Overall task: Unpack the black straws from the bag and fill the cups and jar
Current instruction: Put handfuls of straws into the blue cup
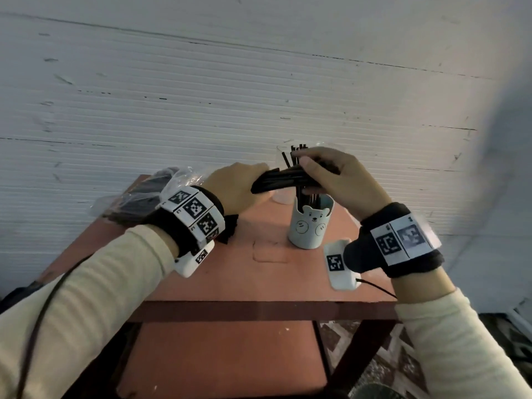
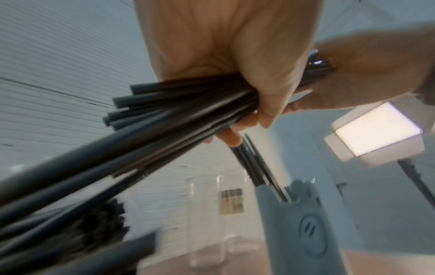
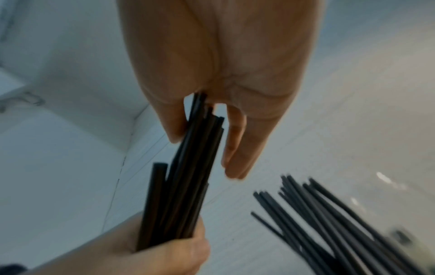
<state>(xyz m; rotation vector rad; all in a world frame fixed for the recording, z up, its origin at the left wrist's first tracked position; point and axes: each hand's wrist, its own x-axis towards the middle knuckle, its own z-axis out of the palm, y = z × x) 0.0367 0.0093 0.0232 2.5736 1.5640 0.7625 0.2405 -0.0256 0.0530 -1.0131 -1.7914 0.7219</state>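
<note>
Red table (image 1: 259,272), both hands gripping straw bundle (image 1: 283,180) above bear cup (image 1: 309,226)

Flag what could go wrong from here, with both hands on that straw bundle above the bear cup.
1. The bundle of black straws is held level by the left hand and right hand; loose ones could slip out during a handover.
2. The hands work right above the bear cup, which already holds straws; a knock might tip it.

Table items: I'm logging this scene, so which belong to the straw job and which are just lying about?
Job: bundle of straws held by left hand and right hand; plastic bag; bear cup; clear jar.
Lying about: black scrap.
</note>
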